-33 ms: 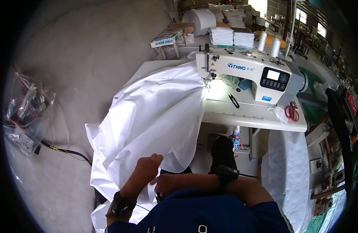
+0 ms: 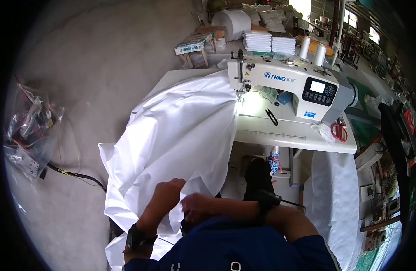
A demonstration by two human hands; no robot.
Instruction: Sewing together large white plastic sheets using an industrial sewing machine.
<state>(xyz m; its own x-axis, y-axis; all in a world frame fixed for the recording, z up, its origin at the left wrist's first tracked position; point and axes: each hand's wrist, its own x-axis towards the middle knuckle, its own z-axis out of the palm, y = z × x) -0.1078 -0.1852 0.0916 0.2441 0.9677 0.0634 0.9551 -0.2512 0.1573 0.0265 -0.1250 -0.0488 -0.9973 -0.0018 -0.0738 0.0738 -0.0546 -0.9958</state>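
A large sheet of white, slightly shiny fabric [image 2: 171,135] hangs in folds from the sewing table down over my lap. Its upper end lies under the needle area of a white sewing machine [image 2: 257,67], where a lamp glows. My left hand [image 2: 168,193] is closed on the fabric close to its lower edge, the fingertips mostly hidden. Just right of it and nearer my body, my right hand [image 2: 196,207] is beside the fabric edge. Motion smears its fingers, so their grip cannot be made out.
Black thread snips [image 2: 271,117] and red-handled scissors [image 2: 339,132] lie on the table [image 2: 262,135]. Thread cones [image 2: 319,55] stand behind the machine. A white roll [image 2: 237,25] and stacked white bundles [image 2: 257,41] are farther back. A plastic bag of parts [image 2: 32,117] sits at left.
My left hand has shifted slightly left and up with the fabric. My right hand has moved up a little and turned, its fingers now blurred. The machine and fabric's upper part stay put.
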